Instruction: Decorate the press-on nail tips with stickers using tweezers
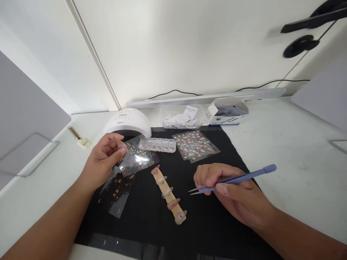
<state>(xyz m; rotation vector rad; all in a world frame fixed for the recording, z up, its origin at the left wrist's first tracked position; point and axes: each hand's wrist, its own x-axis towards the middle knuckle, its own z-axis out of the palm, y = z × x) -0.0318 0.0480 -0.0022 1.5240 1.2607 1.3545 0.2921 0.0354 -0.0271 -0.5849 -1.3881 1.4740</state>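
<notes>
Tweezers – rhinestones in clear case

At the back of my desk, near the left end of the black mat, sits the white nail lamp. Left of it, towards the desk's left edge, lies a small gold-capped bottle on its side. Along the mat's back edge rests a clear compartment box of gems, and just right of it a flowered sticker sheet. Behind those, off the mat, I see a clear tub of white packets and, beside it on the right, an open alcohol pad box. A wooden stick with nail tips lies across the mat's middle. A black cable runs along the wall.
</notes>
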